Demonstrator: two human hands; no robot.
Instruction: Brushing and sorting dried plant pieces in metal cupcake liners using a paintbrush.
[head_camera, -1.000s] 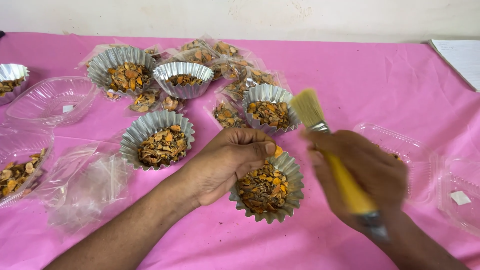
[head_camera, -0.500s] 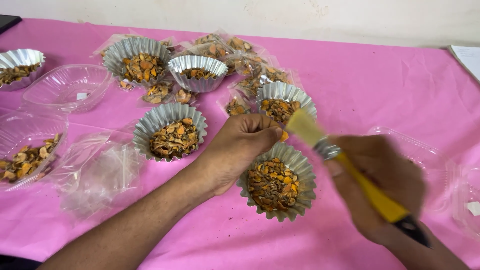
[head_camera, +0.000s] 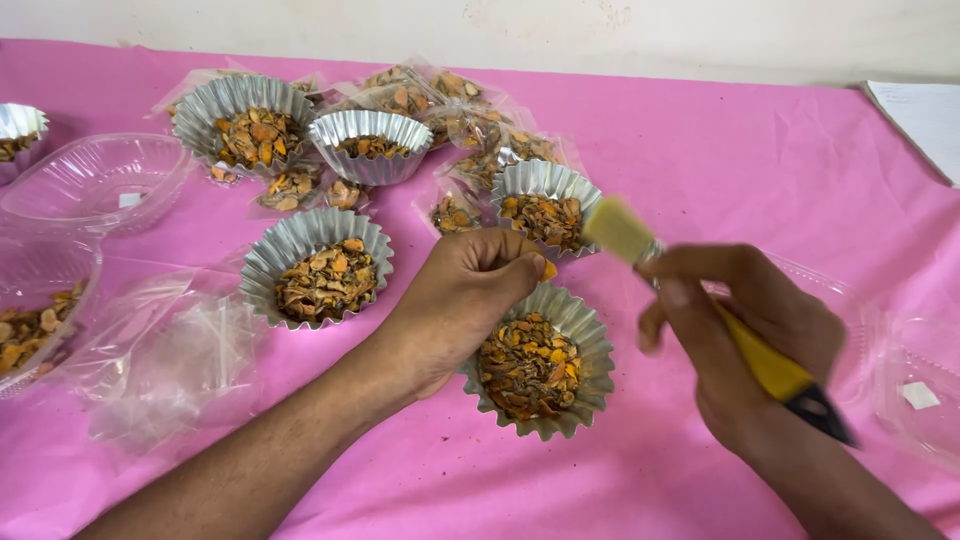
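— What is the left hand (head_camera: 465, 300) doing?

— It is curling into a loose fist, knuckles up, and pinching a small orange chip (head_camera: 549, 270) between thumb and fingertips. The heel of the hand is resting against the near-left rim of a fluted foil cup (head_camera: 592, 340), and the chip is hanging just over the cup's far rim.

— And what is lying in that cup?

— It is holding dried orange-brown chips (head_camera: 525, 365), and it is sitting on the pink tablecloth (head_camera: 720, 160) between the two hands.

— How is the right hand (head_camera: 745, 335) standing?

— It is wrapping closed around the yellow handle of a paintbrush (head_camera: 705, 310), fingers folded over it. The pale bristles are pointing up and left, blurred, hovering just right of the pinched chip; whether they are touching it, I cannot tell.

— What is sitting around them?

— Four more foil cups of chips are standing behind: one (head_camera: 318, 268) just left of the left hand, one (head_camera: 545, 205) just beyond it, and two (head_camera: 250, 125) (head_camera: 370, 145) farther back. Clear plastic packets of chips (head_camera: 465, 120) are lying among them, and clear plastic containers (head_camera: 90, 180) are lining the left edge.
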